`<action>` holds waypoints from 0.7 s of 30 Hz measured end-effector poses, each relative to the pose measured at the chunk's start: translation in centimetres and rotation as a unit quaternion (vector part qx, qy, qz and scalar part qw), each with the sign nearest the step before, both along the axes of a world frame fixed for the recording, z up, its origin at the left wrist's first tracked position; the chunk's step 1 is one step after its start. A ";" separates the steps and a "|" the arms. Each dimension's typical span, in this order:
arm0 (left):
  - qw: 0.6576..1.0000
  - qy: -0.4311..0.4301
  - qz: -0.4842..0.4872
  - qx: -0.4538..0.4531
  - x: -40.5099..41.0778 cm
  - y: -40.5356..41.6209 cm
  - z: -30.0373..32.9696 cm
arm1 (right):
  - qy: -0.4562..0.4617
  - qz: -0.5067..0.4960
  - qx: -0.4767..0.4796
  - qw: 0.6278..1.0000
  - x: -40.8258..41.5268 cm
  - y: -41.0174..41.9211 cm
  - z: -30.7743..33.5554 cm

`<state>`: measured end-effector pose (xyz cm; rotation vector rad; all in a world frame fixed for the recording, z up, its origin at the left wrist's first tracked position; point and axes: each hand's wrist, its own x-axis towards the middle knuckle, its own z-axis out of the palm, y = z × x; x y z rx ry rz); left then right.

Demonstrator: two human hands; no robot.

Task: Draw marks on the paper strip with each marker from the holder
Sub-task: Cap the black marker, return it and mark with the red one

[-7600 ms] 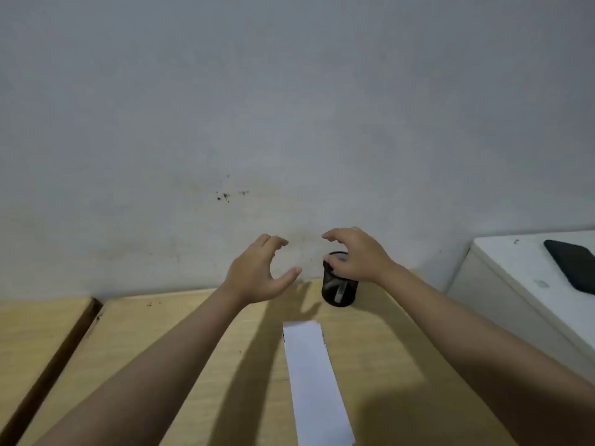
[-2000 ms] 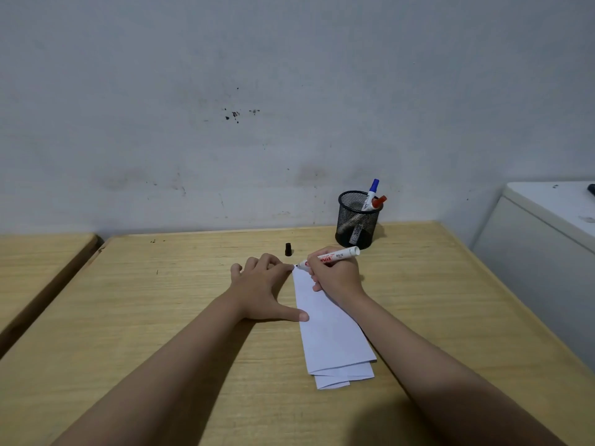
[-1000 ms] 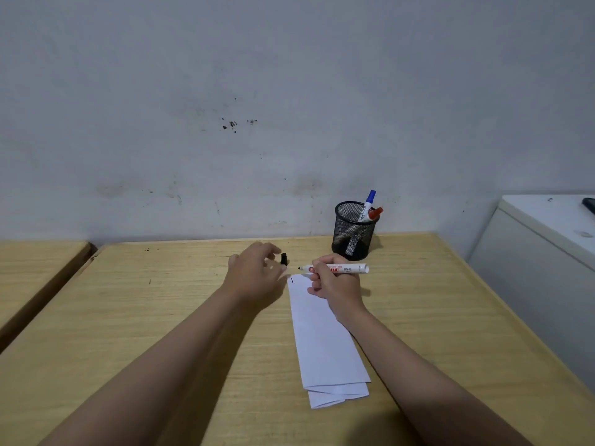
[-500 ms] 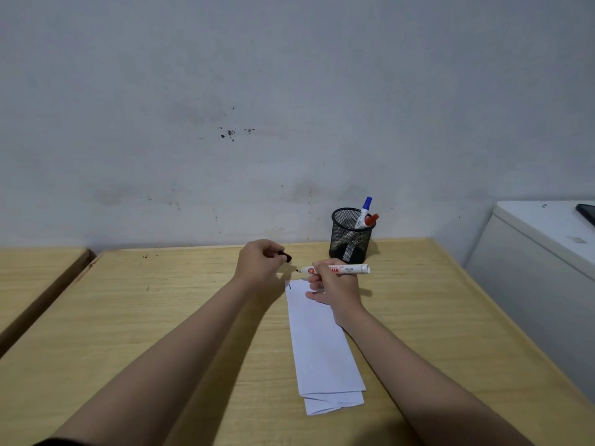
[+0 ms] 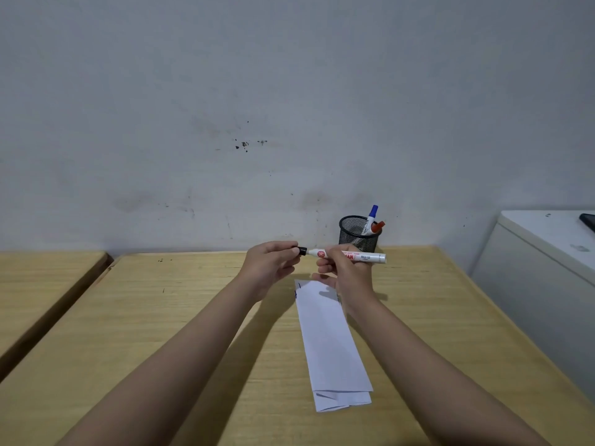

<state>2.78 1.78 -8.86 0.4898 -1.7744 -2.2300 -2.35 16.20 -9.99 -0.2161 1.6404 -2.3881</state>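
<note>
My right hand holds a white marker level above the far end of the white paper strip. My left hand pinches the black cap against the marker's tip. A short dark mark shows near the strip's far left corner. The black mesh holder stands by the wall with a blue-capped marker and a red-capped marker in it.
The wooden desk ends at a grey wall. A second desk lies to the left across a gap. A white cabinet stands at the right, with a dark object on top.
My left hand picked the black cap off the desk and brought it onto the marker's tip. My right hand lifted the marker off the paper and held it level.
</note>
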 end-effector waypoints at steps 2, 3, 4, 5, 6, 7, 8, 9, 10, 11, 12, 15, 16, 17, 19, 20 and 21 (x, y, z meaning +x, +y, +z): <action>1.000 -0.002 -0.001 -0.012 0.1 0.2 0.0 | 0.013 0.003 -0.007 1.000 0.3 0.1 0.3; 1.000 -0.003 -0.002 -0.019 0.2 0.3 0.0 | 0.020 0.006 -0.010 1.000 0.4 0.2 0.6; 1.000 -0.002 -0.003 -0.017 0.2 0.4 0.0 | 0.026 0.010 -0.013 1.000 0.5 0.3 0.7; 1.000 0.001 -0.004 -0.008 0.2 0.5 0.0 | 0.032 0.013 -0.015 0.999 0.6 0.4 0.9; 1.000 0.004 -0.008 0.005 0.3 0.6 0.2 | 0.035 0.017 -0.019 0.999 0.7 0.6 1.0; 1.000 0.007 -0.013 0.022 0.3 0.7 0.3 | 0.037 0.023 -0.025 0.999 0.8 0.7 1.1; 0.999 0.014 -0.021 0.044 0.3 0.7 0.5 | 0.039 0.032 -0.033 0.998 0.8 0.8 1.3; 0.997 0.022 -0.029 0.069 0.4 0.7 0.8 | 0.041 0.042 -0.041 0.997 0.8 1.0 1.5; 0.995 0.029 -0.038 0.091 0.4 0.6 1.0 | 0.045 0.052 -0.046 0.997 0.8 1.1 1.7; 0.993 0.035 -0.044 0.102 0.5 0.6 1.2 | 0.052 0.061 -0.046 0.996 0.8 1.3 1.9; 0.993 0.039 -0.048 0.099 0.6 0.6 1.5 | 0.060 0.067 -0.040 0.995 0.8 1.4 2.1; 0.996 0.049 -0.052 0.049 0.9 0.5 2.2 | 0.074 0.073 -0.022 0.994 0.7 1.8 2.7; 0.996 0.055 -0.055 0.031 1.1 0.6 2.6 | 0.073 0.069 -0.023 0.995 0.6 1.9 2.8; 0.996 0.058 -0.062 0.007 1.2 0.7 2.9 | 0.075 0.062 -0.023 0.995 0.6 1.9 2.9; 0.990 0.041 -0.098 -0.092 1.6 1.4 3.4 | 0.099 0.051 0.009 0.994 0.5 1.8 3.0; 0.980 0.030 -0.125 -0.149 1.8 2.2 3.5 | 0.125 0.050 0.042 0.990 0.5 1.6 2.9; 0.972 0.029 -0.144 -0.184 2.0 3.2 3.4 | 0.156 0.051 0.074 0.984 0.6 1.4 2.9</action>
